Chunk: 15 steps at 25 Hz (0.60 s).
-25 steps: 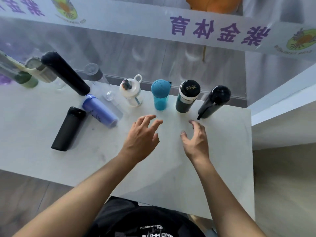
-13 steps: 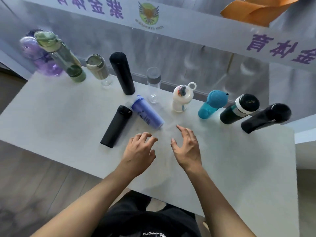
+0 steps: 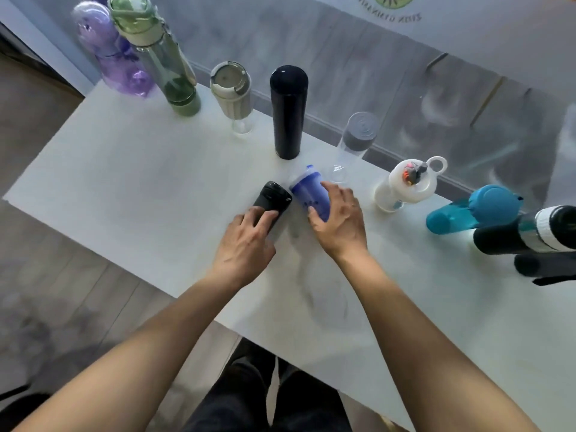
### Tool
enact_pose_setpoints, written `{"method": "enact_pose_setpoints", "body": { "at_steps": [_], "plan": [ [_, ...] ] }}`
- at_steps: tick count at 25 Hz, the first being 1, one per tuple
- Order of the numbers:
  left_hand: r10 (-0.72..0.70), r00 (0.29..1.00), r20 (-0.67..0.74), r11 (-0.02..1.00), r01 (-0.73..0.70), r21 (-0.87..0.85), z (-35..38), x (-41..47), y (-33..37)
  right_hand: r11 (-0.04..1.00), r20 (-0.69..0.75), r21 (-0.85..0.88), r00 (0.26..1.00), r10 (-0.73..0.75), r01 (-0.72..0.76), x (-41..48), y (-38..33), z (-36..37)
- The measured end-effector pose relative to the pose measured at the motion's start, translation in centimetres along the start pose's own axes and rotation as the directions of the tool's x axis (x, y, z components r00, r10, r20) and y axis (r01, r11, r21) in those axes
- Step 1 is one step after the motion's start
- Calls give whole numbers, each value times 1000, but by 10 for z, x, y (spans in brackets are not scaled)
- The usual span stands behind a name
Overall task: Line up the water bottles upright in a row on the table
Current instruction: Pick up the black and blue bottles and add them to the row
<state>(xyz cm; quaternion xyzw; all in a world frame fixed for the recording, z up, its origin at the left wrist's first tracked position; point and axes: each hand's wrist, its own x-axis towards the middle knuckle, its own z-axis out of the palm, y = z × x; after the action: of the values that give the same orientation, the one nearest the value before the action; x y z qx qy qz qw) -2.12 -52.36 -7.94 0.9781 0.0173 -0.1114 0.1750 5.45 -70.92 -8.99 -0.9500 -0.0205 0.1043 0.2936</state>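
1. Head view: the white counter (image 3: 124, 188) carries every bottle, most standing in a row along its far edge.
2. Tall black bottle (image 3: 288, 110) stands upright mid-row; a green bottle (image 3: 156, 54) and a beige-capped bottle (image 3: 232, 95) stand left of it, a clear bottle (image 3: 355, 141) and a white bottle (image 3: 402, 188) right of it.
3. Teal bottle (image 3: 467, 213) stands further right of the tall black bottle.
4. Left hand (image 3: 246, 244) is curled around a short black bottle (image 3: 272, 198), just in front of the tall black bottle.
5. Right hand (image 3: 339, 226) is wrapped around a blue bottle (image 3: 310, 194), touching or just beside the short black one; both look tilted.
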Motion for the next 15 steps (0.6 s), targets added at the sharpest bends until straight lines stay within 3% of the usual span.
{"method": "enact_pose_setpoints", "body": {
  "at_steps": [3, 8, 15],
  "plan": [
    [-52, 998, -28, 997, 51, -56, -1, 37, 0, 995, 57, -86, 997, 56, -51, 34, -13, 12],
    [-197, 974, 109, 974, 207, -90, 15, 66, -10, 988, 152, -116, 981, 119, -102, 63, -15, 33],
    [-189, 980, 68, 970, 197, -144, 20, 42, -23, 996, 140, -28, 986, 87, -84, 52, -15, 33]
  ]
}}
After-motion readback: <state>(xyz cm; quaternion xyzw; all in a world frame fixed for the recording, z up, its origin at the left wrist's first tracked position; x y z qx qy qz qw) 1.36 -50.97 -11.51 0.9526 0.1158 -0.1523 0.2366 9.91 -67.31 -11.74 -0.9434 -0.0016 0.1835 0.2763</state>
